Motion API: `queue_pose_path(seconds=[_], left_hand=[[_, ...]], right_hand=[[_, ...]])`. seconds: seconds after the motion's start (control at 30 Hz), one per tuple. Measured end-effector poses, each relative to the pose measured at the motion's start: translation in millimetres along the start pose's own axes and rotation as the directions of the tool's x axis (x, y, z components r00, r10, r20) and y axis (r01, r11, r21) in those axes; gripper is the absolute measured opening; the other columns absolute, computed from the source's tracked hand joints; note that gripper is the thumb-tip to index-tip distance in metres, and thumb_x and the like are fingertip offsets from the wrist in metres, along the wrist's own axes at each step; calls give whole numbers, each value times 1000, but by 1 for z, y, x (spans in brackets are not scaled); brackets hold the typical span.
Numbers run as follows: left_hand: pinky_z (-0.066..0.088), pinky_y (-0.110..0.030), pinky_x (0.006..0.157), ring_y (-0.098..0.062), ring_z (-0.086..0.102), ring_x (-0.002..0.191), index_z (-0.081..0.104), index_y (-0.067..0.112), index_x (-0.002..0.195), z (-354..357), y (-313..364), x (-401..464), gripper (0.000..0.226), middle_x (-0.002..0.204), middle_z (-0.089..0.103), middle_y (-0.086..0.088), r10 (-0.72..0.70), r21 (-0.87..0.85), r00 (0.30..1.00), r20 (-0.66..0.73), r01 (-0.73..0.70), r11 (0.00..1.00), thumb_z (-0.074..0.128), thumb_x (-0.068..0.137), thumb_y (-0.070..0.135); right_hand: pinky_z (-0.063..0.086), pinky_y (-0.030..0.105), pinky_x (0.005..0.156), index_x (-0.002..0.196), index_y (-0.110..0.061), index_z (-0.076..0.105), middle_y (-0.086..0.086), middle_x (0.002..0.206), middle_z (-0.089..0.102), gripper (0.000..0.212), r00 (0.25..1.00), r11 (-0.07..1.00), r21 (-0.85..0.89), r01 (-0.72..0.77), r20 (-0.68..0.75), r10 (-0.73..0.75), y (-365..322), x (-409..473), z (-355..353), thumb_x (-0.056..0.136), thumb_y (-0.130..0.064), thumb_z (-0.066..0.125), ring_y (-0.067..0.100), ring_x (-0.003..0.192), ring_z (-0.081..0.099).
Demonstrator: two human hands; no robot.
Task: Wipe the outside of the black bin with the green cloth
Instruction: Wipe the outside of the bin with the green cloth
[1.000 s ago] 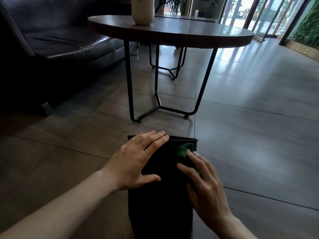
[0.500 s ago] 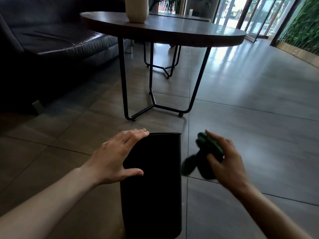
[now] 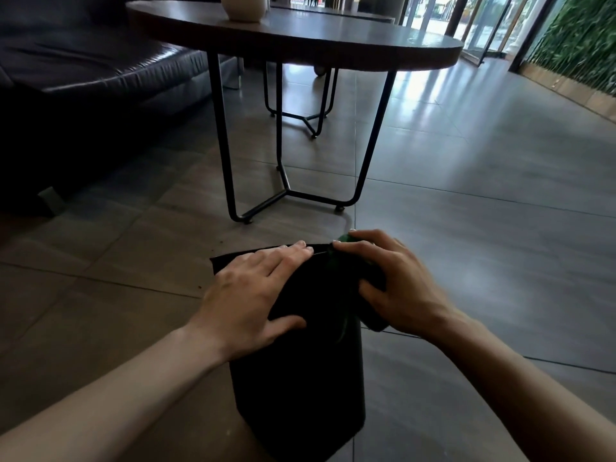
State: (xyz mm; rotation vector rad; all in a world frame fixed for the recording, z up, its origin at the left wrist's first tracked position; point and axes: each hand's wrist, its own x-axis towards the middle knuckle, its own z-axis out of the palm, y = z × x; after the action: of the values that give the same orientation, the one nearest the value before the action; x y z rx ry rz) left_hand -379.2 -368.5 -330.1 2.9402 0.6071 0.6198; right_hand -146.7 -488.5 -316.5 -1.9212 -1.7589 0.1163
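While the black bin (image 3: 296,378) stood on the tiled floor (image 3: 483,261) directly below the camera, both bare forearms reached down to its upper part. The left hand (image 3: 256,295) lay flat and spread on the bin's near side, fingers reaching the top edge and thumb splayed across the dark wall, its grip open and closed around nothing. The right hand (image 3: 396,288) had its grip closed on the bunched green cloth (image 3: 373,281), pressing it against the bin's upper right corner, with a fold of cloth hanging down the wall below the palm. Beyond the bin stood a round table (image 3: 300,41) on thin black metal legs, a pale vase (image 3: 245,8) on its surface. A dark leather sofa (image 3: 83,71) sat further back on the left.
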Motion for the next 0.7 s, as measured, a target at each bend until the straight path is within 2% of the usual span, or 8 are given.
queue_pose_path(seconds=[0.13,0.2,0.3,0.4,0.43,0.5,0.6,0.7], left_hand=[[36,-30,112,-5,42,139,29,41,150,-4,-10,1,94,155,36,25,-2,-72,1000,30,4,997,75,69,59],[36,-31,114,-2,42,138,31,45,146,-7,-19,-1,91,152,37,30,-22,-137,998,65,31,990,78,69,54],[16,-34,124,2,32,145,38,47,138,-13,-41,-8,84,153,34,32,-44,-306,988,146,87,948,84,69,34],[4,-42,127,4,14,151,47,44,124,-14,-57,-16,67,158,28,28,-83,-448,977,197,165,879,80,76,11],[3,-43,127,5,9,151,49,42,120,-13,-60,-18,57,160,26,27,-105,-472,974,201,190,861,78,80,13],[2,-42,127,6,2,151,51,42,119,-12,-63,-22,36,162,21,23,-164,-502,969,185,237,832,68,87,38],[-1,-41,127,5,6,151,45,50,132,-12,-60,-21,46,162,27,18,-247,-546,956,159,294,785,44,89,65],[-1,-42,127,6,9,151,39,54,139,-10,-58,-17,50,162,29,16,-344,-522,928,141,365,771,44,90,60]], right_hand=[[53,43,93,138,-40,57,-10,143,47,63,997,996,-80,27,74,-21,6,-3,-3,81,-12,62,22,120,49],[51,41,94,139,-37,57,-9,140,50,66,999,996,-83,19,51,-14,11,-6,-9,80,-8,63,23,118,50],[48,45,99,139,-30,59,-2,134,56,70,992,994,-29,-110,-71,108,29,-8,-24,77,1,66,29,118,54],[48,51,100,138,-30,61,-1,132,57,66,965,967,12,-253,-70,253,44,-12,-29,80,1,66,30,120,54],[49,51,100,137,-30,61,-1,132,57,65,961,962,28,-271,-48,272,47,-14,-26,80,1,66,29,120,55],[49,51,100,137,-30,62,-1,130,57,64,957,956,57,-289,-2,290,49,-18,-19,81,1,67,28,119,56],[48,49,101,136,-30,62,0,129,59,64,951,948,71,-309,29,308,51,-22,-6,80,1,68,30,116,57],[48,43,100,137,-30,62,0,127,58,65,943,940,84,-332,26,331,55,-19,7,80,0,68,27,114,57]])
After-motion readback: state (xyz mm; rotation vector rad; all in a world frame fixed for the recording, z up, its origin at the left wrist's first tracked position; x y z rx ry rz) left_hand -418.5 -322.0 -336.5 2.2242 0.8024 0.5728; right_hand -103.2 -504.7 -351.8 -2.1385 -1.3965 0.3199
